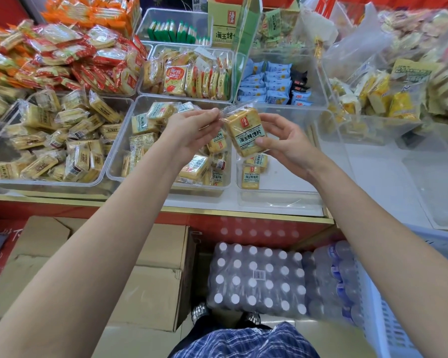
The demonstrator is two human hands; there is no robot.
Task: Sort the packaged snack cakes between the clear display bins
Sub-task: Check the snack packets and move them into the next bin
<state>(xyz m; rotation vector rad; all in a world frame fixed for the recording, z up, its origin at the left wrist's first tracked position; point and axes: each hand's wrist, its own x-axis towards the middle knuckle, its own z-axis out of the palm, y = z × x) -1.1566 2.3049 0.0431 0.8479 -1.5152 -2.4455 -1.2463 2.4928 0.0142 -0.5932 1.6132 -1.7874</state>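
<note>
Both hands hold one yellow snack cake packet with a pale green label above the seam between two clear bins. My left hand pinches the crimped clear end of the wrapper at the packet's upper left. My right hand grips the packet's right side, thumb on its front. Below on the left, the middle bin is full of the same packets. The right bin holds two such packets at its left side.
A left bin holds brownish-yellow packets. Behind are bins of orange-red packs, blue packs and green packs. Red-wrapped snacks pile at far left. Cardboard boxes and a shrink-wrapped bottle pack sit on the floor.
</note>
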